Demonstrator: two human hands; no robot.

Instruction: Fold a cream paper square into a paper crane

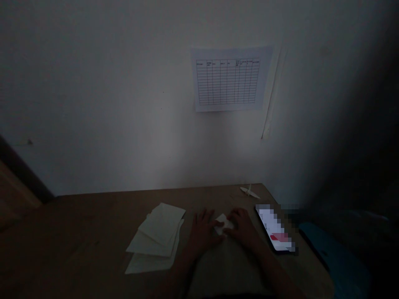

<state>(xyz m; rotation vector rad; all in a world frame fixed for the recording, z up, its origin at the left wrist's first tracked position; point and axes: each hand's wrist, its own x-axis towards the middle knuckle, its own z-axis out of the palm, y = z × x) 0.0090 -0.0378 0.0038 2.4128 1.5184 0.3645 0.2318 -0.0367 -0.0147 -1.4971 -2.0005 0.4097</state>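
Note:
A small white piece of folded paper (222,220) lies on the brown table between my hands. My left hand (204,230) comes from the left with thumb and index finger on the paper, holding it against the table; its other fingers are spread. From the right, my right hand (243,226) grips the paper's other side, fingers bent and the thumb at its near edge. Parts of the paper are hidden under the fingers, and dim light blurs the details. Left of my left hand lies a loose stack of white paper sheets (158,232).
A phone (276,228) with a lit screen lies right of my right hand. A small white folded paper figure (249,192) rests near the table's (93,241) back right corner. Behind stands a wall with a printed chart (229,81). A blue object (336,257) is beyond the right edge.

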